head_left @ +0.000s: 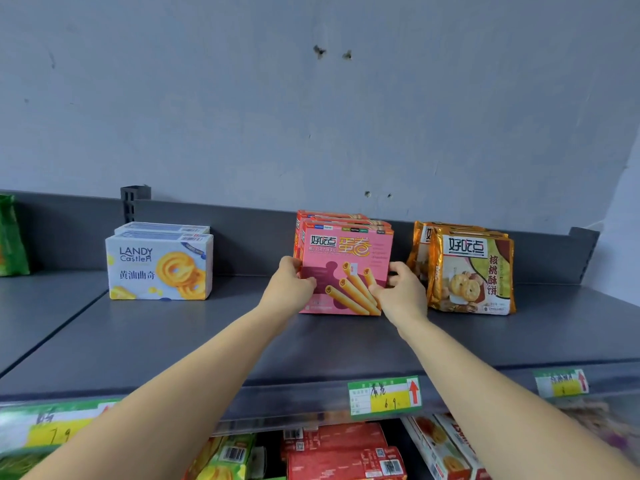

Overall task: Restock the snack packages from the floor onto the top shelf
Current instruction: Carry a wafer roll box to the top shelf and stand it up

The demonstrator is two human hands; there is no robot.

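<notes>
Pitted grey wall (311,116), grey metal shelving (173,341)

This is a shop. A long grey metal shelf (173,341) holds rows of the same snacks, like the pink cardboard egg-roll boxes (346,268). Green and yellow paper price tags (384,396) sit along its front edge.

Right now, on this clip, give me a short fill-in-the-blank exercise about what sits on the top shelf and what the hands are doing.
1. Both the left hand and the right hand hold the ____ egg-roll box by its side edges.
2. The gold cookie bags stand to the ____ of that box.
3. The white box is printed LANDY ____.
4. The top shelf is dark ____.

Missing words: pink; right; Castle; grey
</notes>
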